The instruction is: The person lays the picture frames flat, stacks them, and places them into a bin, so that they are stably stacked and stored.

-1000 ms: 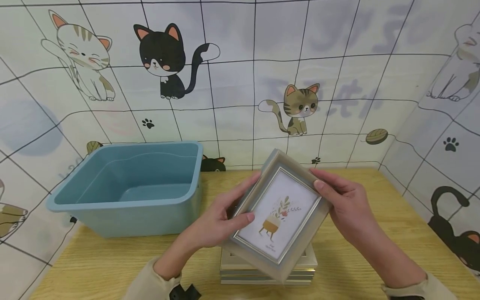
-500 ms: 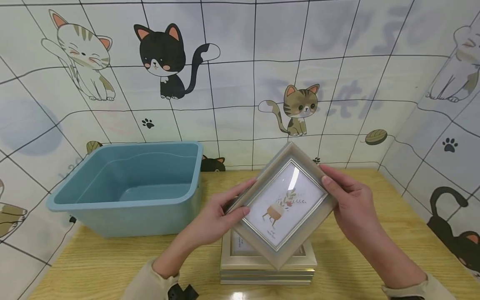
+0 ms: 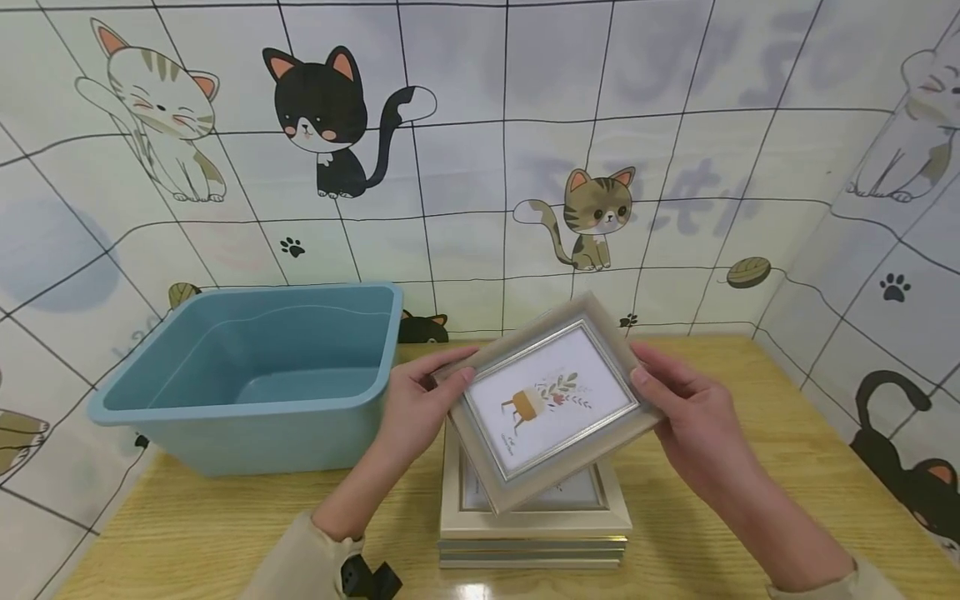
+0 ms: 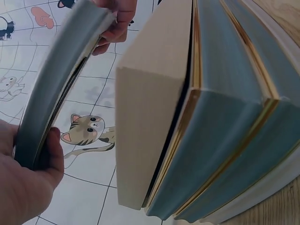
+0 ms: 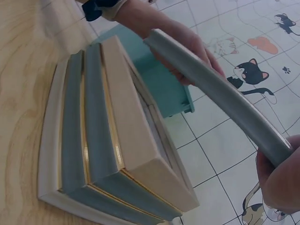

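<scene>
A silver-beige picture frame point(image 3: 555, 467) with a potted-plant print is held tilted above a stack of picture frames point(image 3: 536, 525). My left hand point(image 3: 416, 404) pinches its left corner, thumb on the front. At the right edge, my right hand point(image 3: 693, 408) grips it with the thumb on the border. In the left wrist view the held frame shows edge-on, my left hand point(image 4: 28, 183) at its lower end. The right wrist view also shows its edge, with my right hand point(image 5: 281, 180) at one end. The stack mixes cream and grey-blue frames with gold trim.
A blue plastic tub point(image 3: 247, 433) stands on the wooden table point(image 3: 712, 500) to the left, with nothing seen inside it. Behind the table hangs a cat-patterned wall covering point(image 3: 465, 167).
The held frame has been turned counterclockwise, tilting closer to landscape. My left hand has moved up and left along with its corner; more of the stack's top frame shows.
</scene>
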A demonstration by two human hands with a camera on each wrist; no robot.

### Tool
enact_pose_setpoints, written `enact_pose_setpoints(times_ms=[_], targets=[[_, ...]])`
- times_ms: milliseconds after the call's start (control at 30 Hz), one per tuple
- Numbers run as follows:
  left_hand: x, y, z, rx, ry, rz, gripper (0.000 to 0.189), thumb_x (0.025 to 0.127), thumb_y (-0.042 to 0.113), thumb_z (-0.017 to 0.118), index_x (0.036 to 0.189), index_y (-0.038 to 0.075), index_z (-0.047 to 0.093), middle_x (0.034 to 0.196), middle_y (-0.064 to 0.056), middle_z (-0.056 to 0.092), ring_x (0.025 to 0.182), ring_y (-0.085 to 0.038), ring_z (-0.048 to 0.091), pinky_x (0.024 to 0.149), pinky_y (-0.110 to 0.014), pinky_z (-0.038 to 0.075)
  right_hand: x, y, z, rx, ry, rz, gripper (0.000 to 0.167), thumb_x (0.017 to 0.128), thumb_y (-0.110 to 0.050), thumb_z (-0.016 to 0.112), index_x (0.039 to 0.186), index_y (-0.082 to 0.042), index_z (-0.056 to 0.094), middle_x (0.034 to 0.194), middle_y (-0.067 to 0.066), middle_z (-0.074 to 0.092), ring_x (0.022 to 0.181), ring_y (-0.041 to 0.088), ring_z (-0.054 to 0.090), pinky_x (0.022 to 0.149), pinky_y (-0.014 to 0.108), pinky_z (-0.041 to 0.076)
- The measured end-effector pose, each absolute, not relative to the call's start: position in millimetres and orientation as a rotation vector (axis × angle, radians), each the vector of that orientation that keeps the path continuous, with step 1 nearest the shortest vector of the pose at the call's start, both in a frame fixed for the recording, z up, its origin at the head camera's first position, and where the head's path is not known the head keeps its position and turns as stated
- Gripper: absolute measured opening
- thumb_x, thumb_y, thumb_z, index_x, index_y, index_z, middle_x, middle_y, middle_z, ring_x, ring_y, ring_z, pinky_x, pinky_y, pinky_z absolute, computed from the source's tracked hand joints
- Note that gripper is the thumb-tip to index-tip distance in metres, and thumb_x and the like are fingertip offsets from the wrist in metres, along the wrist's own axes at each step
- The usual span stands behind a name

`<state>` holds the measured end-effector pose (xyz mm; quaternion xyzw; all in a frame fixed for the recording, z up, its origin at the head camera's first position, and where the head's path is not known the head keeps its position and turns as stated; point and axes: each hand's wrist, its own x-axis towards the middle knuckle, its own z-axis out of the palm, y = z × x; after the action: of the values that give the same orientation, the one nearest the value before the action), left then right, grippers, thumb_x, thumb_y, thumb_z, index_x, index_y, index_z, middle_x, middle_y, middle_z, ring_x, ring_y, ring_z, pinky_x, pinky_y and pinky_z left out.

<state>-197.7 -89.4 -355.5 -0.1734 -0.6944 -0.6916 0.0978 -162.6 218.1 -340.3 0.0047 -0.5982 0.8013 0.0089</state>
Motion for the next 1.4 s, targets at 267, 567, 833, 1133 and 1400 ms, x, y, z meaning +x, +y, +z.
enact_pose_setpoints(times_ms=[267, 567, 833, 1133, 1400], targets=[[-208.5, -85.2, -359.1, -0.234, -2.139, -1.908, 0.021, 0.091, 0.005, 0.076, 0.111, 0.007, 0.080, 0.095, -0.007, 0.070, 0.074, -0.014, 0.057, 0.063, -0.022, 0.049, -147.2, 220.5, -355.6, 0.017, -2.092, 2.389, 0.048, 0.095, -0.004, 0.074, 0.140, -0.017, 0.065, 0.120, 0.004, 0.067, 0.105, 0.016, 0.066, 0.090, 0.025, 0.054], [-216.6, -84.0, -370.2, -0.189, -2.238, -1.899, 0.019, 0.087, 0.004, 0.078, 0.106, 0.006, 0.081, 0.070, 0.002, 0.062, 0.054, -0.008, 0.037, 0.051, -0.023, 0.034, -131.6, 216.7, -375.3, -0.119, -2.387, 2.068, 0.065, 0.088, -0.008, 0.081, 0.148, -0.007, 0.055, 0.113, 0.008, 0.070, 0.096, 0.013, 0.070, 0.075, 0.030, 0.058], [-219.7, -85.2, -385.8, -0.149, -2.280, -1.991, 0.020, 0.088, 0.003, 0.077, 0.107, 0.006, 0.081, 0.120, -0.008, 0.073, 0.124, -0.025, 0.056, 0.107, -0.046, 0.040, -123.2, 214.1, -381.4, -0.082, -2.482, 1.979, 0.071, 0.084, -0.004, 0.083, 0.148, -0.002, 0.053, 0.112, 0.012, 0.066, 0.087, 0.014, 0.071, 0.073, 0.032, 0.058], [-219.4, -86.6, -392.5, -0.190, -2.350, -1.955, 0.019, 0.090, 0.005, 0.076, 0.109, 0.003, 0.079, 0.124, -0.009, 0.071, 0.131, -0.027, 0.053, 0.112, -0.050, 0.036, -115.9, 212.7, -382.6, -0.080, -2.704, 1.708, 0.074, 0.084, -0.015, 0.086, 0.150, -0.009, 0.052, 0.123, 0.011, 0.063, 0.087, 0.016, 0.065, 0.069, 0.028, 0.050], [-218.4, -87.2, -397.5, -0.238, -2.393, -1.877, 0.018, 0.091, 0.006, 0.075, 0.108, 0.007, 0.080, 0.120, -0.007, 0.073, 0.127, -0.025, 0.056, 0.110, -0.051, 0.038, -109.6, 209.5, -384.8, -0.025, -2.695, 1.626, 0.062, 0.088, -0.012, 0.082, 0.144, -0.001, 0.057, 0.118, 0.011, 0.067, 0.083, 0.014, 0.066, 0.064, 0.028, 0.052]])
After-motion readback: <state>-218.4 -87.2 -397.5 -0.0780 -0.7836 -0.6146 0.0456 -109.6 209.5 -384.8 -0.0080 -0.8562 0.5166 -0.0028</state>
